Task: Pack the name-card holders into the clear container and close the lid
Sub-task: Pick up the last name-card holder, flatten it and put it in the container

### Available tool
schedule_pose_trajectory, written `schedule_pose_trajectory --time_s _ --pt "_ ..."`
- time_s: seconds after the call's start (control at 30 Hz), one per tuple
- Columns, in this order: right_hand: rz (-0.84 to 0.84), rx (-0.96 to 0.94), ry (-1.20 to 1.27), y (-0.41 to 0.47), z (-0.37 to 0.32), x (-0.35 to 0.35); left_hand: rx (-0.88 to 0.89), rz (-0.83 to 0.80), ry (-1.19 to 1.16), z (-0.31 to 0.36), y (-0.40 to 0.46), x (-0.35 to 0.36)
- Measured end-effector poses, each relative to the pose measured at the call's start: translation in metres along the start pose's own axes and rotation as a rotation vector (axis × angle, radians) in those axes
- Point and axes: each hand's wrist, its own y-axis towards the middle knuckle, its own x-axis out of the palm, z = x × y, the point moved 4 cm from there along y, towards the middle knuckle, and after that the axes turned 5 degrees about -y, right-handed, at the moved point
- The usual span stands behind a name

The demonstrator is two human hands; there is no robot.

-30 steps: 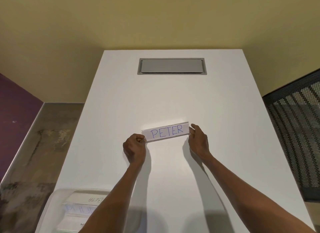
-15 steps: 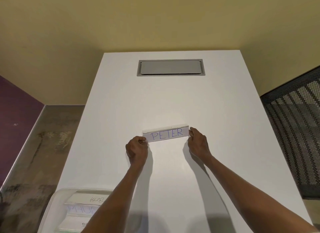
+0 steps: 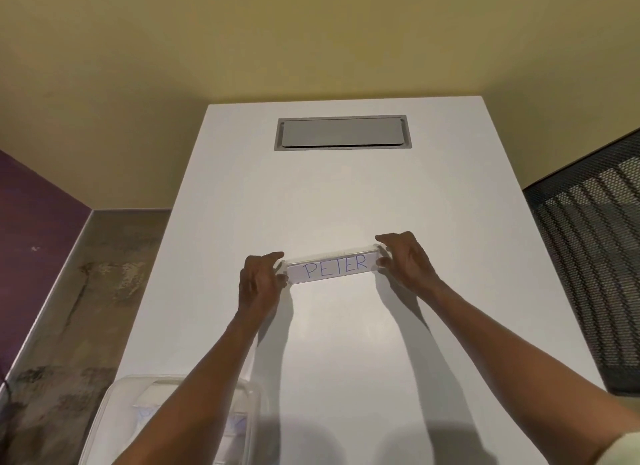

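Fingers of my left hand [image 3: 260, 281] and my right hand [image 3: 406, 259] are pinching the two short ends of the PETER name-card holder [image 3: 333, 267], which I judge is keeping it level for carrying. I am seeing it mid-table [image 3: 346, 194], its long axis running left to right, right end slightly farther, lettering facing me. I am noting the clear container [image 3: 114, 416] waiting lidless at the near-left corner, cards inside.
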Motion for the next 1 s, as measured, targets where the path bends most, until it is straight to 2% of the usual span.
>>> schedule_pose_trajectory --time_s 0.1,0.17,0.3,0.57,1.0 --pt "-0.017 -0.165 -0.184 0.006 -0.005 -0.001 0.219 -0.072 0.223 0.006 0.006 0.001" --pt "-0.051 -0.193 -0.250 0.010 -0.005 0.000 0.356 -0.112 0.356 0.010 0.009 0.005" --pt "-0.109 -0.214 -0.286 0.018 -0.010 0.002 0.337 -0.171 0.406 0.017 0.013 0.009" --pt "-0.119 -0.231 -0.316 0.020 -0.018 0.004 0.469 -0.117 0.423 0.027 0.010 0.012" --pt "-0.069 -0.252 -0.361 0.015 -0.020 0.000 0.426 -0.087 0.391 0.028 0.011 0.009"
